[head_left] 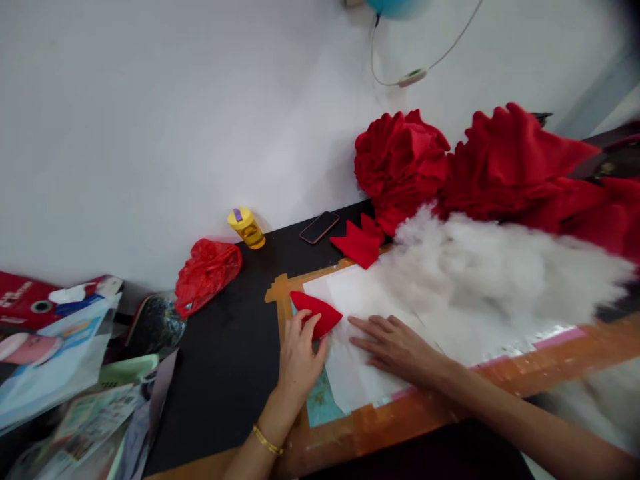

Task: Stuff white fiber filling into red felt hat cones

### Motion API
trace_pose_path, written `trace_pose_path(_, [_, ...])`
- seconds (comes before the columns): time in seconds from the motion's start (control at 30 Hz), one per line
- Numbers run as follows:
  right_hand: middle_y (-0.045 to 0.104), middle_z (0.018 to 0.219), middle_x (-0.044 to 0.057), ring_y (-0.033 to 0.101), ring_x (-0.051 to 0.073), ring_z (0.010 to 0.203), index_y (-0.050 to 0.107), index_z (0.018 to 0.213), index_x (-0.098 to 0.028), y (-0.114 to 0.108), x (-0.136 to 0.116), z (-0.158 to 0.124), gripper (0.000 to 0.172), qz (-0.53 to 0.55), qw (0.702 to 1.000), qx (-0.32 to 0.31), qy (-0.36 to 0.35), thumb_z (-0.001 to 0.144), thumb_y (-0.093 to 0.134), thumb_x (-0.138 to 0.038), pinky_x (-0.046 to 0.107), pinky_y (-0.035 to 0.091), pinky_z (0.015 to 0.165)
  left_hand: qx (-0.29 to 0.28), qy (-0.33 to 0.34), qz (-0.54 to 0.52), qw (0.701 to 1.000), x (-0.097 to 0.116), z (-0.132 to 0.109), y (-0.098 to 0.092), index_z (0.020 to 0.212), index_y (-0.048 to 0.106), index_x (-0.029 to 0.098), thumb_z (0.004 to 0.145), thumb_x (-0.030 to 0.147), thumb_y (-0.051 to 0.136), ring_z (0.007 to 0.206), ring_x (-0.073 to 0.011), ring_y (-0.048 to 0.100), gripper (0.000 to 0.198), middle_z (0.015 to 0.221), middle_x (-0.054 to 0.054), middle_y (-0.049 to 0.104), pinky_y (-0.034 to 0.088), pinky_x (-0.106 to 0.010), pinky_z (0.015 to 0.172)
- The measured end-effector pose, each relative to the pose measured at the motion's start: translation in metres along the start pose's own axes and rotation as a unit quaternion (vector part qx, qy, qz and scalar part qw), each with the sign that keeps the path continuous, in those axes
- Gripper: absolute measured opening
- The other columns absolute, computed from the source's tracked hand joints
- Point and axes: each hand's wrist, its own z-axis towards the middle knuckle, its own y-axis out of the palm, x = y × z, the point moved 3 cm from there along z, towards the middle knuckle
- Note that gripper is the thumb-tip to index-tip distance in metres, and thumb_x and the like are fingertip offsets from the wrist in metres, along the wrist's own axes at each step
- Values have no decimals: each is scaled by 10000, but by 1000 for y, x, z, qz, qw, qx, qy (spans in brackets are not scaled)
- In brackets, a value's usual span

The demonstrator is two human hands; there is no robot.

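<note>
My left hand (301, 357) has its curled fingers and thumb on a small pointed red fabric piece (320, 312), which lies at the left edge of the white paper (345, 380). Part of that piece is hidden under the fingers. To the right, my right hand (400, 350) rests on the paper with its fingers stretched toward the red tip, holding nothing. A large heap of white fluffy stuffing (490, 267) sits beyond it. More red pointed pieces (357, 243) lie behind the paper.
Big stacks of red fabric (400, 160) stand against the wall. A dark phone (320, 227), a yellow-lidded container (247, 229) and a red plastic bag (207, 273) are on the black table (215, 380). Clutter with a clear packet (65, 360) fills the left. A cable (413, 78) hangs above.
</note>
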Motion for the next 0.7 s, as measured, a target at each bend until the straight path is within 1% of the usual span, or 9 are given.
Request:
trace_pose_path(0.07, [538,1422,86,590,280,1065,581,1288,-245,6,12,-2,413,13,1000,-3,2,881,614,-186,424,541,838,-19,9,59,998,-3,2,5,1257,571,156,855,227,616,1155,-310,521,411,1290,-144,536,490,-484,976])
trace_pose_path(0.13, [641,1243,107,615,265,1014,626,1202,-218,8,23,-3,335,45,999,-4,25,885,548,-142,365,551,767,-37,16,110,993,-5,7,10,1233,584,135,840,203,617,1131,-321,531,401,1282,-152,541,511,-480,941])
trace_pose_path(0.2, [674,1086,103,648,243,932,654,1120,-207,7,30,-1,308,99,992,1,81,875,492,-117,327,544,714,-46,23,151,987,-8,12,11,1169,619,137,833,157,594,1090,-318,551,337,1227,-144,571,530,-465,895])
trace_pose_path(0.27, [682,1029,87,666,223,879,661,1066,-199,1,33,5,292,181,970,35,161,860,467,-130,325,535,740,-58,31,167,984,-11,16,11,1076,656,149,844,129,557,1026,-301,575,253,1128,-127,610,540,-446,847])
trace_pose_path(0.3, [689,1011,76,669,217,868,663,1037,-196,-2,32,8,264,231,949,61,205,860,469,-158,326,529,768,-65,36,167,983,-12,17,11,1031,669,154,853,132,546,995,-293,583,217,1077,-118,624,542,-438,829])
trace_pose_path(0.37, [706,932,45,666,212,832,664,975,-199,-10,29,13,210,330,890,107,296,880,489,-266,317,519,768,-79,47,157,983,-14,17,10,989,678,157,865,160,548,975,-284,587,180,1024,-110,640,540,-430,823])
trace_pose_path(0.47, [688,787,-2,636,195,704,658,928,-210,-18,19,17,273,454,794,121,386,884,522,-442,290,502,661,-89,42,98,990,-16,15,9,991,681,157,859,180,564,999,-277,582,178,1034,-112,651,526,-419,853])
trace_pose_path(0.6, [677,764,-14,622,177,657,642,934,-209,-19,5,19,307,597,686,118,398,847,598,-500,263,481,590,-83,12,31,996,-19,19,6,878,689,177,852,118,514,926,-243,604,186,931,-93,669,508,-370,817])
trace_pose_path(0.7, [677,734,-11,624,173,614,617,952,-217,-16,-5,22,308,690,587,129,404,819,651,-493,259,487,548,-64,-21,-20,998,-22,27,-1,845,684,178,858,132,506,871,-227,624,185,887,-80,684,494,-350,785])
